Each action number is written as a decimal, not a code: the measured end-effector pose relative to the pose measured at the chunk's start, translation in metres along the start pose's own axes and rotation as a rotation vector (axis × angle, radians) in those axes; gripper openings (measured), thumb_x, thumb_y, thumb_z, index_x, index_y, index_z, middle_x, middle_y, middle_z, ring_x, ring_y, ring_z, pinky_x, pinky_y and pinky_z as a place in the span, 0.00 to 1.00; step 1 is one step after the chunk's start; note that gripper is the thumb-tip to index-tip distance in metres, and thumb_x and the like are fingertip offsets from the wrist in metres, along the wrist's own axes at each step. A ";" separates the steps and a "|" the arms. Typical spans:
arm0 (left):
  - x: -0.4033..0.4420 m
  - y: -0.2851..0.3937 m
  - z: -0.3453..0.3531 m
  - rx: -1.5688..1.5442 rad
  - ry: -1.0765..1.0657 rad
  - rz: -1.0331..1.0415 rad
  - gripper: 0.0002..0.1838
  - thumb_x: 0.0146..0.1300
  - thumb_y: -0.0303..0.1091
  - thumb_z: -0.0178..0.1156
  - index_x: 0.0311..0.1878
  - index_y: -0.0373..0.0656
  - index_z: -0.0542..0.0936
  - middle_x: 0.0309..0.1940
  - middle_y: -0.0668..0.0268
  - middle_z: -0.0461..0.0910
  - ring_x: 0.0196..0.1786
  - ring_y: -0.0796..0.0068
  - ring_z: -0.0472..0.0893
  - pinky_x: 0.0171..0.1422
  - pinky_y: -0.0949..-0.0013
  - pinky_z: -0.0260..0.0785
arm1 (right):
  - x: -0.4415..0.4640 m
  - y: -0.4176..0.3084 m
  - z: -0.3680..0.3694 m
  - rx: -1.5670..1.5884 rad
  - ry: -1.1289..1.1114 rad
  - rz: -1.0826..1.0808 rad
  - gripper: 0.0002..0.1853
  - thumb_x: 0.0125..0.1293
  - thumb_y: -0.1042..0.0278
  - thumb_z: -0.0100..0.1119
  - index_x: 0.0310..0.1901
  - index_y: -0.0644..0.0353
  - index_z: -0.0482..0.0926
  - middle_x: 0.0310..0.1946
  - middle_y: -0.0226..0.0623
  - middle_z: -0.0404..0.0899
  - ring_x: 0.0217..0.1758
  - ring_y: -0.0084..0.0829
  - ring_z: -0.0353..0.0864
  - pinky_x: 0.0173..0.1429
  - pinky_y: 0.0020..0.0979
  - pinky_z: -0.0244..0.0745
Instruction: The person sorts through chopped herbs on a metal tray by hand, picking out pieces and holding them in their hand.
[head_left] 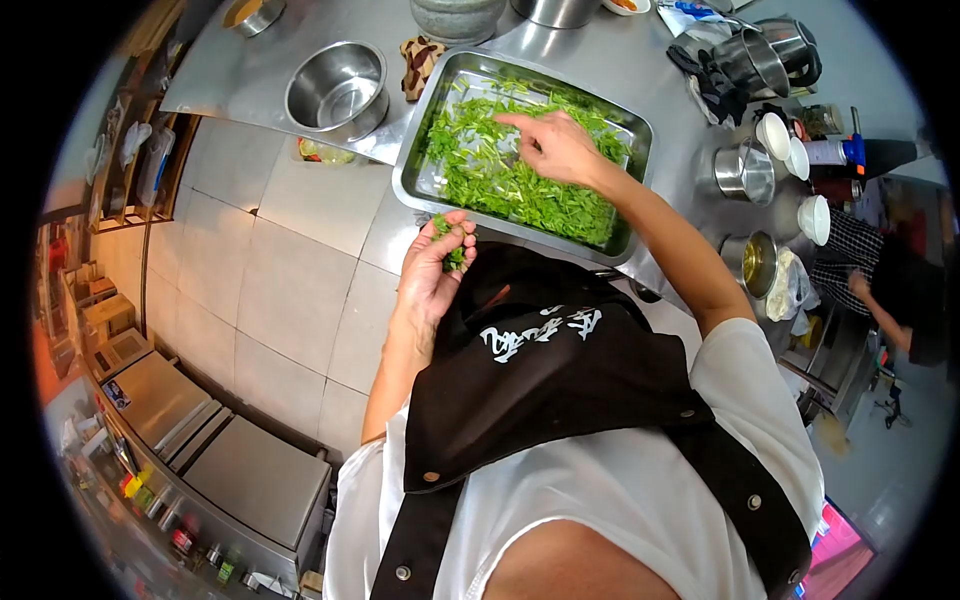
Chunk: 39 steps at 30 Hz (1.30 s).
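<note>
A rectangular metal tray [403, 165] at the edge of the steel counter holds a spread of chopped leafy green herbs [480, 185], with pale stems among the leaves. Just outside the tray's near left corner, my left hand [432, 268] is closed around a small bunch of herbs [453, 258], whose leaves poke out between the fingers. Over the middle of the tray is my right hand [562, 148], its index finger stretched out to the left and the thumb apart from it. I see nothing held in it; its other fingers are partly hidden.
A steel pot [340, 92] stands left of the tray, beside a patterned cloth [420, 66]. Behind is a grey stone-like bowl [457, 18]. White bowls [813, 220] and metal pots [744, 172] line the right side. Another person [895, 290] is at far right.
</note>
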<state>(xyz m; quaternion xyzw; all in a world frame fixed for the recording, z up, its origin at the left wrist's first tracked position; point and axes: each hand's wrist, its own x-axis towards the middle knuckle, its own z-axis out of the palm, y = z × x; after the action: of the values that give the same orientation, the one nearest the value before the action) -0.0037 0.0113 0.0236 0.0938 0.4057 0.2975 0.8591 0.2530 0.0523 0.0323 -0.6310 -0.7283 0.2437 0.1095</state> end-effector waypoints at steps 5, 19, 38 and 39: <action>-0.001 -0.003 0.000 0.006 0.003 -0.016 0.10 0.60 0.21 0.57 0.46 0.41 0.77 0.37 0.64 0.79 0.35 0.77 0.78 0.41 0.75 0.73 | 0.029 0.001 0.025 -0.099 0.284 -0.204 0.16 0.56 0.70 0.51 0.46 0.51 0.80 0.36 0.37 0.80 0.47 0.38 0.76 0.55 0.40 0.68; -0.003 -0.001 -0.005 -0.023 0.004 0.022 0.11 0.62 0.21 0.55 0.48 0.39 0.76 0.39 0.63 0.79 0.36 0.76 0.77 0.41 0.74 0.74 | 0.049 -0.003 0.020 0.502 0.138 0.205 0.08 0.57 0.65 0.59 0.35 0.60 0.82 0.27 0.32 0.81 0.28 0.26 0.78 0.33 0.31 0.72; -0.001 0.000 0.022 -0.009 -0.030 -0.019 0.13 0.64 0.23 0.55 0.51 0.40 0.74 0.42 0.61 0.79 0.40 0.75 0.79 0.46 0.73 0.76 | -0.032 -0.052 0.002 0.855 -0.305 0.003 0.12 0.62 0.67 0.55 0.43 0.63 0.82 0.31 0.31 0.82 0.32 0.19 0.77 0.41 0.26 0.72; 0.001 -0.002 0.020 -0.002 -0.009 -0.011 0.12 0.64 0.23 0.55 0.51 0.40 0.74 0.41 0.62 0.79 0.39 0.75 0.79 0.45 0.74 0.76 | -0.031 -0.052 -0.001 0.812 -0.309 0.010 0.12 0.63 0.67 0.55 0.43 0.62 0.82 0.31 0.31 0.82 0.33 0.20 0.77 0.41 0.26 0.72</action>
<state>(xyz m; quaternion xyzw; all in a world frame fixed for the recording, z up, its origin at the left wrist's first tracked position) 0.0120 0.0119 0.0355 0.0922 0.4019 0.2927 0.8627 0.2138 0.0178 0.0631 -0.4963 -0.5783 0.6025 0.2372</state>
